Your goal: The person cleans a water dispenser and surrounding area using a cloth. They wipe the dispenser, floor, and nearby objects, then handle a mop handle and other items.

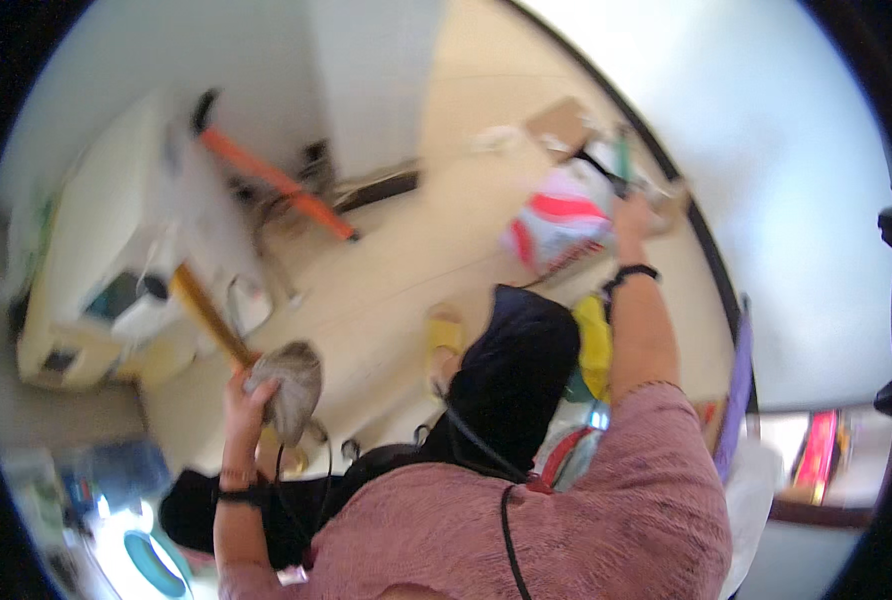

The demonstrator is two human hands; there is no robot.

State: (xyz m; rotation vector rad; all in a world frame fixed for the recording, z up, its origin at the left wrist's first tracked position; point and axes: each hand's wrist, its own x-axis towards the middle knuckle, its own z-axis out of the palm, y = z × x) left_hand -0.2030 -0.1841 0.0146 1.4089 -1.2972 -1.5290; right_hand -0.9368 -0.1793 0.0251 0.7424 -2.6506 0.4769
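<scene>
My left hand (247,394) is closed around a yellow pole (209,319) and a greyish bundle (292,382), perhaps cloth or mop fibre. The pole slants up and away, with a dark end pointing at a cream-coloured appliance (104,232). On the other side my right hand (637,217) reaches down by the wall, blurred. Close to its fingers are a black strap-like thing (603,172) and a green object (623,154); whether it grips either is unclear. A white plastic bag with pink-red bands (562,217) lies on the floor beside that hand.
An orange pole (273,180) leans near the appliance. Brown cardboard (558,127) lies by the dark skirting (716,270). A yellow bag (594,341) is beside my right leg, and a purple panel (738,390) stands at the right. My foot wears a yellow slipper (444,334).
</scene>
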